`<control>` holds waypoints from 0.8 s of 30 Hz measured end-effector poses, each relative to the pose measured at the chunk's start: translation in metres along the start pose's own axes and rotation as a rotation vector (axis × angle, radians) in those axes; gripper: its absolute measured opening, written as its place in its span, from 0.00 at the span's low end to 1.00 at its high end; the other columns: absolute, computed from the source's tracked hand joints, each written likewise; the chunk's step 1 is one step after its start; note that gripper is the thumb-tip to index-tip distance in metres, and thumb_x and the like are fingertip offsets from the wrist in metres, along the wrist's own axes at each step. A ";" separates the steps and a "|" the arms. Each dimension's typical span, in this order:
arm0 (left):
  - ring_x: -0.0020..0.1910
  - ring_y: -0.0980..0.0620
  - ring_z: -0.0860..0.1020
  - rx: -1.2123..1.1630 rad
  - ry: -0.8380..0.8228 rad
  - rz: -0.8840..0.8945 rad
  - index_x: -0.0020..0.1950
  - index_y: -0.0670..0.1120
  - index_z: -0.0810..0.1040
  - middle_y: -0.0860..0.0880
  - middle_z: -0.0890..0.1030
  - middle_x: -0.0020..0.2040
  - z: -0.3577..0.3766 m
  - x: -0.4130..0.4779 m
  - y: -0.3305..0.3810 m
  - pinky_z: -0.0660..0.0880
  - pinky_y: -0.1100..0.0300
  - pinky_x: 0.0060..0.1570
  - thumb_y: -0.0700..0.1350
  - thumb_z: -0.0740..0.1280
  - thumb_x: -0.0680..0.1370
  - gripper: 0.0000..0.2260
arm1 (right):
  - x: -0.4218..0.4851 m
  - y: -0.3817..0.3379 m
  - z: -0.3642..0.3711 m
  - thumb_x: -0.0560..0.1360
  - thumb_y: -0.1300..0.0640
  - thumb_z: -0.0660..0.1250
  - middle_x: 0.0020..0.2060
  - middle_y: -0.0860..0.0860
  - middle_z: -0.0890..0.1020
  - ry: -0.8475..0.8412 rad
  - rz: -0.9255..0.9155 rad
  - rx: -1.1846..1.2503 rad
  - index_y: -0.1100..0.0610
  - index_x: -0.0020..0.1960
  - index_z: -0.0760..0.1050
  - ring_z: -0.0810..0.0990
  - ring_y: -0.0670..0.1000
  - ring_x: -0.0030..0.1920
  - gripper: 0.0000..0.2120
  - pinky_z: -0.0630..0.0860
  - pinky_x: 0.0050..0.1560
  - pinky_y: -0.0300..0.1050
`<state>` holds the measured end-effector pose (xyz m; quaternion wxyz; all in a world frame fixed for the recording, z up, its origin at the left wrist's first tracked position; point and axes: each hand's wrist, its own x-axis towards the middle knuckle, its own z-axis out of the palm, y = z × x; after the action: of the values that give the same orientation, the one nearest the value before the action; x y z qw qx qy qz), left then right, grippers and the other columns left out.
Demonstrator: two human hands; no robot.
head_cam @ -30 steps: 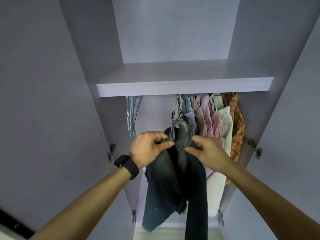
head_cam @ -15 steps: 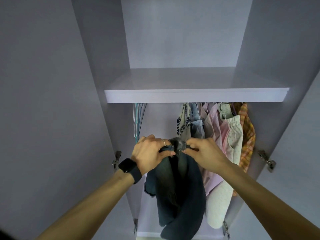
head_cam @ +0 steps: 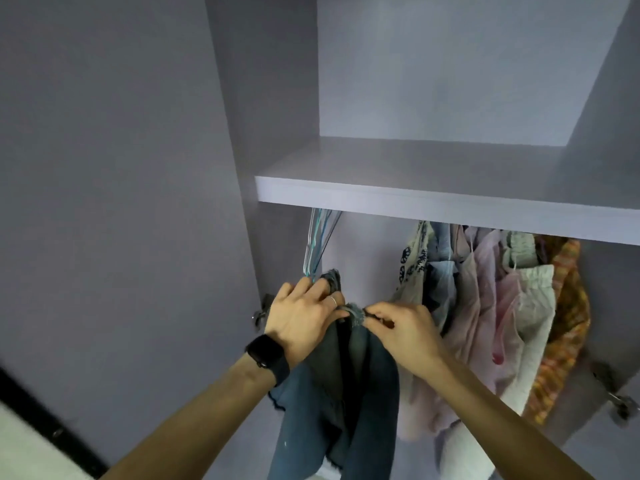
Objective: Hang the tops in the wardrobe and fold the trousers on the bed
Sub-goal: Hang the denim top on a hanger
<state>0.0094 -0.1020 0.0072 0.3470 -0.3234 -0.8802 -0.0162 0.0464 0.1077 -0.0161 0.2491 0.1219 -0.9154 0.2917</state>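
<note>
While both hands are raised before the open wardrobe, they hold one dark denim top between them. The left hand grips the frayed upper edge of the top, its fingers curled around the cloth; a piece of denim stands up behind its fingertips. The right hand pinches the same edge just beside it, thumb against fingers. The two hands are almost touching. The top hangs down from them, in front of the lower compartment, under the shelf. Whether a hanger is inside the top, I cannot tell. The left wrist carries a black watch, and one finger of this hand has a thin ring. Behind the left hand, some empty hangers hang under the shelf at the left side. At the right side hang several clothes: a patterned one, blue, pink, white, and an orange checked one at the far right. A metal hinge sits on the left wall.
</note>
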 end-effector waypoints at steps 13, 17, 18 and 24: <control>0.74 0.37 0.68 0.493 -0.479 -0.090 0.51 0.55 0.85 0.46 0.75 0.71 -0.040 -0.016 -0.070 0.61 0.29 0.69 0.44 0.80 0.64 0.17 | 0.074 0.014 0.067 0.79 0.51 0.66 0.62 0.48 0.78 -0.228 -0.002 0.036 0.51 0.66 0.75 0.77 0.53 0.61 0.16 0.76 0.56 0.48; 0.75 0.34 0.29 0.671 -0.566 -0.067 0.72 0.55 0.70 0.44 0.44 0.82 -0.025 -0.018 -0.116 0.22 0.28 0.62 0.44 0.62 0.81 0.19 | 0.113 0.027 0.098 0.79 0.49 0.65 0.64 0.52 0.77 -0.307 0.121 -0.050 0.53 0.68 0.72 0.75 0.56 0.64 0.19 0.75 0.60 0.49; 0.72 0.34 0.24 0.709 -0.594 -0.080 0.73 0.56 0.67 0.44 0.38 0.82 -0.021 -0.016 -0.127 0.19 0.29 0.59 0.44 0.59 0.83 0.19 | 0.124 0.032 0.108 0.79 0.49 0.65 0.65 0.53 0.77 -0.307 0.170 -0.045 0.54 0.68 0.72 0.75 0.57 0.64 0.19 0.75 0.59 0.48; 0.64 0.29 0.18 0.830 -0.582 -0.099 0.78 0.59 0.58 0.43 0.28 0.74 0.007 -0.022 -0.156 0.18 0.27 0.54 0.52 0.51 0.85 0.20 | 0.174 0.057 0.184 0.81 0.48 0.61 0.58 0.60 0.80 -0.196 0.486 0.091 0.55 0.53 0.67 0.79 0.63 0.58 0.11 0.70 0.48 0.46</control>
<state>-0.0732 -0.2357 0.0191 0.1855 -0.1074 -0.8869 0.4093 -0.1925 0.0307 -0.0811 0.0761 -0.0628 -0.9236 0.3705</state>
